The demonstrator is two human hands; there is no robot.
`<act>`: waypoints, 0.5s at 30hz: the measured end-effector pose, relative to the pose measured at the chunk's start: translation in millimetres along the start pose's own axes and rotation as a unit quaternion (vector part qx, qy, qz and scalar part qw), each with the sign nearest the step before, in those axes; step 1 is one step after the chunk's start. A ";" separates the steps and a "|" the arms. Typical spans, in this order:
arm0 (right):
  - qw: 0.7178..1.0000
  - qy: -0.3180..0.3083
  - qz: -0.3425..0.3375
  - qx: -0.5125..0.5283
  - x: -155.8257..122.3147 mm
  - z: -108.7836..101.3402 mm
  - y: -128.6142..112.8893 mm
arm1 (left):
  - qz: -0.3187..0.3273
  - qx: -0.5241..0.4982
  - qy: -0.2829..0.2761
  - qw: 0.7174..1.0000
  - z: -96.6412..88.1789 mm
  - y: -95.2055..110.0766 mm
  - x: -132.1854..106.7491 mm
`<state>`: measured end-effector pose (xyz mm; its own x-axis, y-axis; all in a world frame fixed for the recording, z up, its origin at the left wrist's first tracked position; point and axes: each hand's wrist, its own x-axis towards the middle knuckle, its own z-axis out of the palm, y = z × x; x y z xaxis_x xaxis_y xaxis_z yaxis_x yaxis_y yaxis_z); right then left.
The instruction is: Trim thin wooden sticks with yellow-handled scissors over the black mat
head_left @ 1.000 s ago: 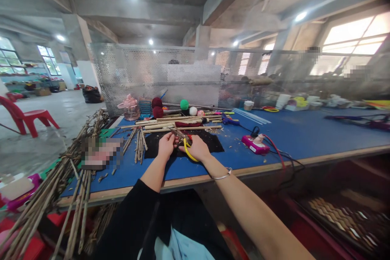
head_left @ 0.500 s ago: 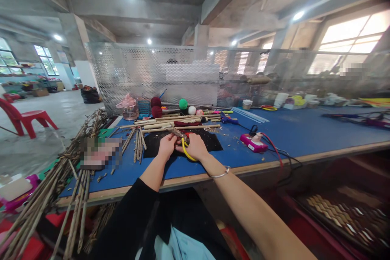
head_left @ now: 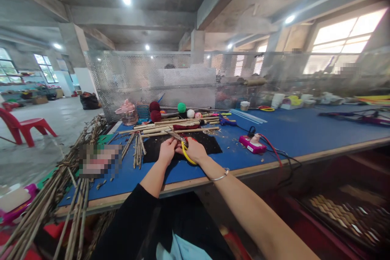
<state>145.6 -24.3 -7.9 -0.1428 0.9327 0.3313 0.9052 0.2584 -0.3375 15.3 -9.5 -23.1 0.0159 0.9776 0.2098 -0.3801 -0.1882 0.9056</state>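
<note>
My right hand [head_left: 195,150] is closed round cutters with yellow and red handles [head_left: 184,150]. Their metal jaws point left and away, towards a thin stick [head_left: 171,134]. My left hand [head_left: 167,150] is closed in a pinch on the near end of that stick. Both hands meet over a black cloth mat [head_left: 210,142] on the blue table [head_left: 304,134]. A silver bracelet [head_left: 219,176] sits on my right wrist.
Long wooden sticks [head_left: 183,124] and coloured yarn balls [head_left: 182,107] lie behind the mat. Short sticks [head_left: 137,148] lie to its left, and bundles of twigs [head_left: 57,187] hang off the table's left end. A pink glue gun [head_left: 252,143] with cables rests to the right. A perforated screen [head_left: 152,77] stands behind.
The hands stay together over the mat, barely moved. My view has tilted slightly, so everything sits a little lower and further left in the picture.
</note>
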 end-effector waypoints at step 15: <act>0.997 -0.022 0.047 -0.047 -3.8 -8.1 -8.8 | -0.014 0.056 0.045 0.997 -6.0 4.2 0.1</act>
<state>141.4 -32.2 0.9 -0.0706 0.9626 0.2614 0.9489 0.1456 -0.2798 8.1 -9.6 -21.4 -0.0602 0.9861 0.1552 -0.2757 -0.1658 0.9468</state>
